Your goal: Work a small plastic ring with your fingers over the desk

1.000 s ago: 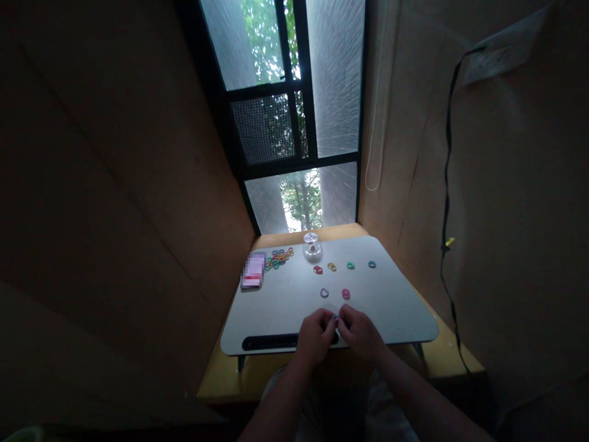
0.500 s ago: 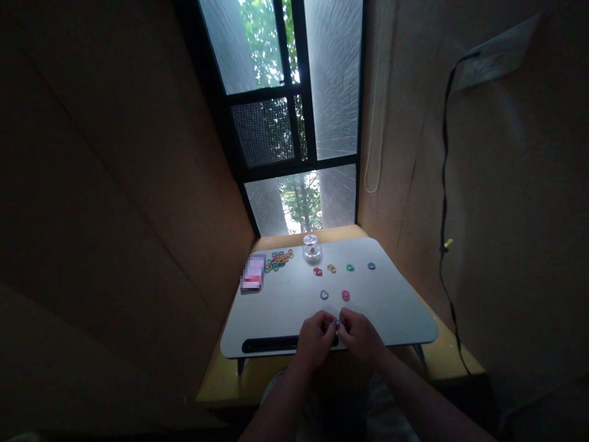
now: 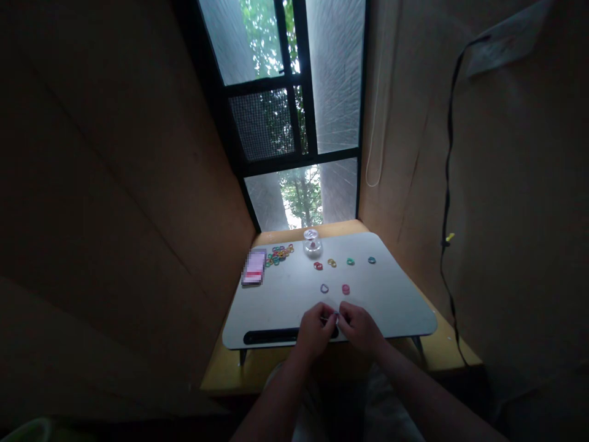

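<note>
Near the front edge of the white tabletop [image 3: 280, 307], my left hand [image 3: 316, 326] and my right hand [image 3: 359, 325] meet with fingers pinched together. Between their fingertips is something small and pale, too small to name. Just beyond the hands lie a pale purple ring [image 3: 324, 288] and a pink ring [image 3: 345, 289]. Farther back, a row holds red rings [image 3: 318, 266], yellow rings [image 3: 332, 263], a green bundle [image 3: 350, 261] and a blue-grey bundle [image 3: 372, 260].
A clear round container [image 3: 312, 244] stands at the back edge. Left of it are a heap of coloured rings [image 3: 278, 255] and a phone [image 3: 254, 267] with a blurred screen. A black slot [image 3: 271, 336] runs along the front edge. A black cable [image 3: 447, 184] hangs at right.
The view has tilted slightly, so the tabletop appears a little higher. Both hands stay together, with their fingers slightly shifted around the small pale thing.
</note>
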### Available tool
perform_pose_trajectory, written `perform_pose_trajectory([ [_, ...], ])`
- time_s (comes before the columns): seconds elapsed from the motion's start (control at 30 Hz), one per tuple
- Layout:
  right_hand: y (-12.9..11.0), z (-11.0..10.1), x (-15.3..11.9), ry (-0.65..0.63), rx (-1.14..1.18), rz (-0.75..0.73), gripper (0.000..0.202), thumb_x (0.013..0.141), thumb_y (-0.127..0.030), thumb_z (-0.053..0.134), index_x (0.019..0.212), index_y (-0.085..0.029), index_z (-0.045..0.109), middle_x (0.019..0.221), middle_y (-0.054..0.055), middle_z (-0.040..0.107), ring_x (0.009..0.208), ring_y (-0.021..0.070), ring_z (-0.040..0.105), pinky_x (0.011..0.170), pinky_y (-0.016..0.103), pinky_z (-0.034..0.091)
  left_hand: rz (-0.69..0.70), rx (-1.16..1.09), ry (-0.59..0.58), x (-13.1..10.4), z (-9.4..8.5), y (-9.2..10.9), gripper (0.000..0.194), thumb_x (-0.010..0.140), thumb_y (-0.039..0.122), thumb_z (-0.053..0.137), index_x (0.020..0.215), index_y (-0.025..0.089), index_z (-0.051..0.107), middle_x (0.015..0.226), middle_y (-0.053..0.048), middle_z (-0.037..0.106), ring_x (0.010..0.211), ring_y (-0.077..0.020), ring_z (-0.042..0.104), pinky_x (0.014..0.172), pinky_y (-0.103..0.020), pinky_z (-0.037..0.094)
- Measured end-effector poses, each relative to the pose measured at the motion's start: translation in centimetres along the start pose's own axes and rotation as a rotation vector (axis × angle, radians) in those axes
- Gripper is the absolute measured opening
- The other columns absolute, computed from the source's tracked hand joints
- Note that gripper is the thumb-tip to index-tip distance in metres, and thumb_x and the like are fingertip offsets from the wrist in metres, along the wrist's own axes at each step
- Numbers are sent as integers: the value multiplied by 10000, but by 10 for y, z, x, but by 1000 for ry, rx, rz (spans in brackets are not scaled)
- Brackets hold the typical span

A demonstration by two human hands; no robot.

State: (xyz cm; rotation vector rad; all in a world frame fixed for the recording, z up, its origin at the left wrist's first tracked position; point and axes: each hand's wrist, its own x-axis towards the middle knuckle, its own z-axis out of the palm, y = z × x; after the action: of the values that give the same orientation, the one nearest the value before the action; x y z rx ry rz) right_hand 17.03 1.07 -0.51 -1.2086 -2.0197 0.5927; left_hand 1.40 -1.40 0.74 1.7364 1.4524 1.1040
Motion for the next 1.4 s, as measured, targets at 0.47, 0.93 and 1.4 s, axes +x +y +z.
perform_pose_trajectory([
  [0.47, -4, -3, -1, -27, 65, -12, 106, 864, -263, 473, 800, -210, 539, 656, -20, 570, 593, 139, 518, 575, 254, 343, -16, -3, 34, 0, 1, -1, 106, 837, 261, 559, 841, 177, 623, 722, 10, 644, 647, -118, 560, 608, -227, 402],
  [0.93, -2, -2, -1, -24, 47, -36, 159, 899, -291, 458, 766, -215, 498, 649, -22, 557, 598, 144, 523, 583, 256, 341, -70, -28, 47, 1, 2, -3, 78, 832, 226, 546, 892, 202, 590, 679, 38, 646, 606, -109, 587, 579, -209, 400],
  [1.4, 1, 0, 0, 1, 1, -11, 165, 870, -278, 485, 720, -217, 459, 598, -34, 511, 548, 130, 478, 542, 245, 302, -55, -73, -3, 1, -2, -2, 214, 877, 338, 525, 776, 168, 607, 682, 11, 642, 619, -107, 559, 589, -206, 422],
])
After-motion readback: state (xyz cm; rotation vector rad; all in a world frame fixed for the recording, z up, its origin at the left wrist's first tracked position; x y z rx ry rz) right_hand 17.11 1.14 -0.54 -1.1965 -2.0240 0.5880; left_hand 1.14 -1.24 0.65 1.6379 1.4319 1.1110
